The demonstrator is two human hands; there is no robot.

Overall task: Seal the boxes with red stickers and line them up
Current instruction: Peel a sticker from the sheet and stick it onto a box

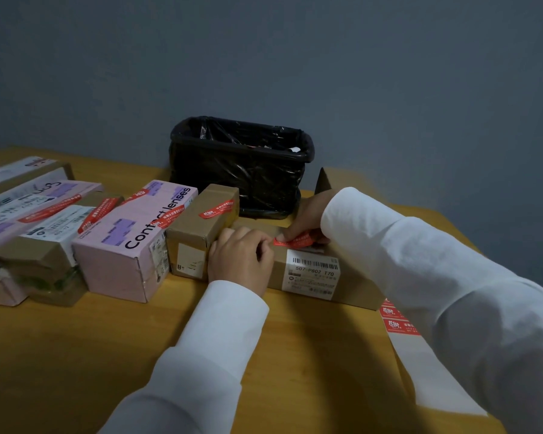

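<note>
Yellow wooden table (76, 355) under dim light | white backing strip (420, 364), 2 red stickers left | left hand (240, 261) curled, steadying brown cardboard box (351, 292) labelled "507-P802 T70" | right hand (308, 219) fingers pressing red sticker (295, 241) onto its seam | sealed row left: small brown box (198, 227), pink "Contact lenses" box (129, 242) | black lined bin (242, 164) behind.

Plain grey-blue wall (389, 73), yellowish wooden table (76, 355) against it, dim, possibly artificial light
</note>
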